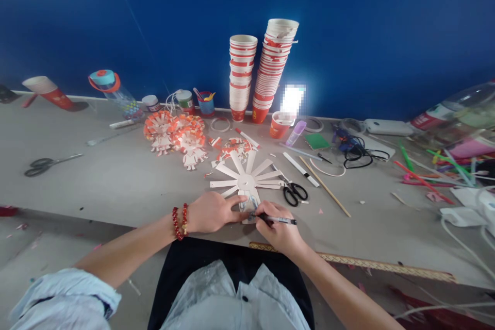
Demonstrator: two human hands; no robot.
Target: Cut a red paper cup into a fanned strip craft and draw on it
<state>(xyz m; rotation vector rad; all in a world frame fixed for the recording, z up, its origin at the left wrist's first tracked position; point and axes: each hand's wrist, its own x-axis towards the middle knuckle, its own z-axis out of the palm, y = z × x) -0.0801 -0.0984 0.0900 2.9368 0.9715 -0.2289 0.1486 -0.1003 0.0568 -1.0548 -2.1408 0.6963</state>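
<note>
A white paper cup (247, 182), cut into strips and spread flat like a sun, lies near the table's front edge. Its lower part carries a drawing in dark and bluish lines. My left hand (211, 211), with a red bead bracelet on the wrist, presses that lower part down, thumb and index finger stretched apart on either side of the drawing. In my right hand (279, 229) is a black pen (279, 219), its tip down at the drawing. Black-handled scissors (296, 193) lie just right of the paper strips.
Two tall stacks of paper cups (243, 77) stand against the blue wall. Several orange-and-white paper figures (189, 147) lie to the left, beyond them grey scissors (46, 165). A wooden stick (325, 185), a white marker (300, 169) and black cable (358, 149) lie to the right.
</note>
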